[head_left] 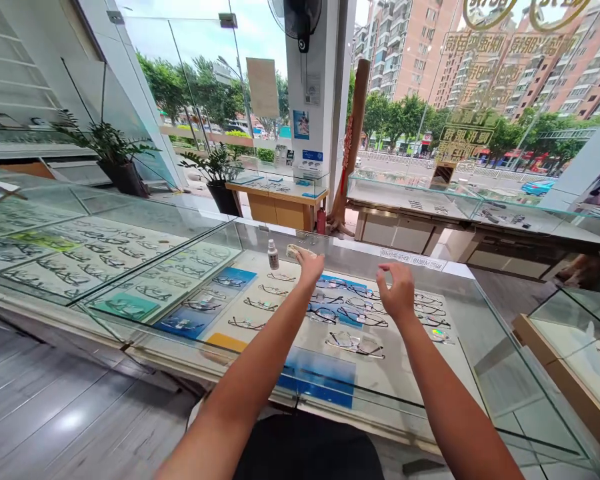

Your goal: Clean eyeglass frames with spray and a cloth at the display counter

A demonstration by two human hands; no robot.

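My left hand [311,267] is closed on a small pale cloth-like piece [295,251] above the far part of the glass counter [370,393]. Its exact kind is too small to tell. Left of that hand stands a small white spray bottle [273,256], upright on the glass. My right hand [398,291] hovers over the counter with fingers bent and a gap between thumb and forefinger; nothing shows in it. Under the glass, between my forearms, lie rows of eyeglasses [355,344], some on blue cards [320,377].
More display cases with glasses [100,247] extend to the left. Another glass case [580,347] stands at the right. Beyond the counter are a low wooden display cabinet [280,208], potted plants [220,173], a wooden post [353,127] and large windows facing a street.
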